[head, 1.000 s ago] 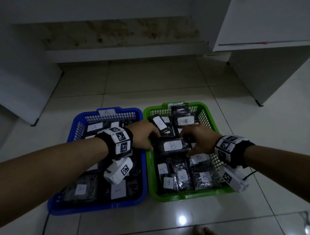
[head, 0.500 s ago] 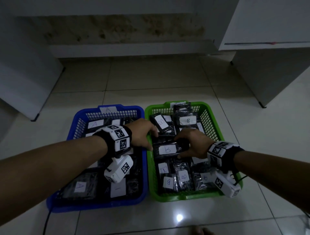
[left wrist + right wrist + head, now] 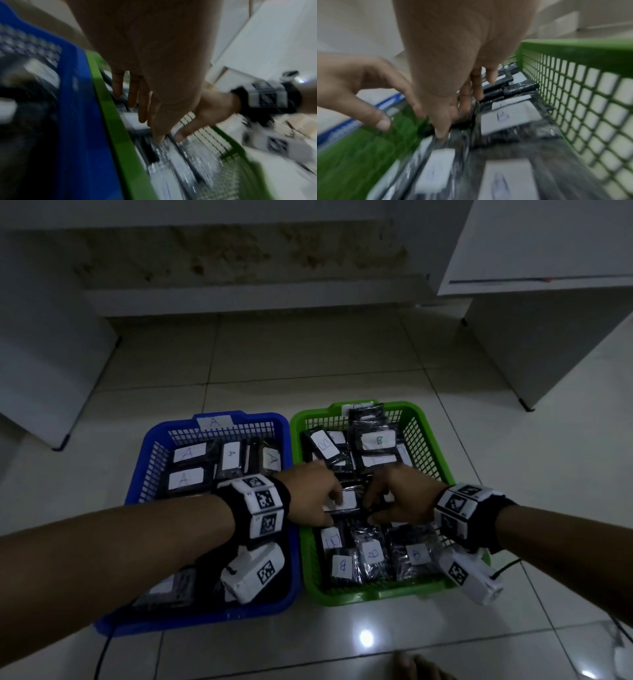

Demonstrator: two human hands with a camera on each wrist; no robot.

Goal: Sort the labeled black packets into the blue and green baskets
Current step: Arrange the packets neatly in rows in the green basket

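Green plastic mesh basket (image 3: 430,440) now has both hands bunched closer over one black wrapped packet with a white label (image 3: 346,503); a second ago they sat wider. Left hand (image 3: 313,494) and right hand (image 3: 399,496) rest fingertips on it, fingers fairly straight. Looks like they're just tucking it in. Blue plastic mesh basket (image 3: 150,460) holds the A packets.

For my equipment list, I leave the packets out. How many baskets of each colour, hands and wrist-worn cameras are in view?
Blue basket: 1
Green basket: 1
Hands: 2 (left hand, right hand)
Wrist-worn cameras: 2 (left wrist camera, right wrist camera)
Total: 6
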